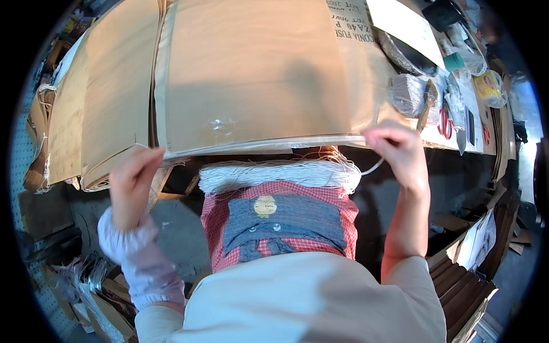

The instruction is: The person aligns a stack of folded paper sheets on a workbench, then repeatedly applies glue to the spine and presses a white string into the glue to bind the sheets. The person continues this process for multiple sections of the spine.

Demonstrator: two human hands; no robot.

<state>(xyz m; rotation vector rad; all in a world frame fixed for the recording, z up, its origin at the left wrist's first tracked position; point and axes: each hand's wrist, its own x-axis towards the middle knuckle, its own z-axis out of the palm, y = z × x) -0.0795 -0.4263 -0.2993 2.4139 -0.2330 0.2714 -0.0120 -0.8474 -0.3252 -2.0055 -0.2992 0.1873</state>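
Observation:
Large brown paper sacks [246, 68] lie stacked flat on the table in front of me. A white cord [374, 168] runs from a thick bundle of white strings [274, 177] across my lap up to my right hand [400, 154], whose fingers are pinched on it at the stack's front edge. A pale line, apparently the cord, follows that edge between both hands. At the left, my left hand [134, 180] is closed, thumb and fingers pressed together, with a short bit of string showing above them. Its fingertips hide most of what they grip.
Another sack stack [114, 97] lies to the left. On the table's right are red-handled scissors [445, 123], a knife [461, 137], a wrapped roll [407, 94] and a dark bowl [409, 54] partly under white paper [406, 26]. Folded brown sacks [457, 291] stand at lower right.

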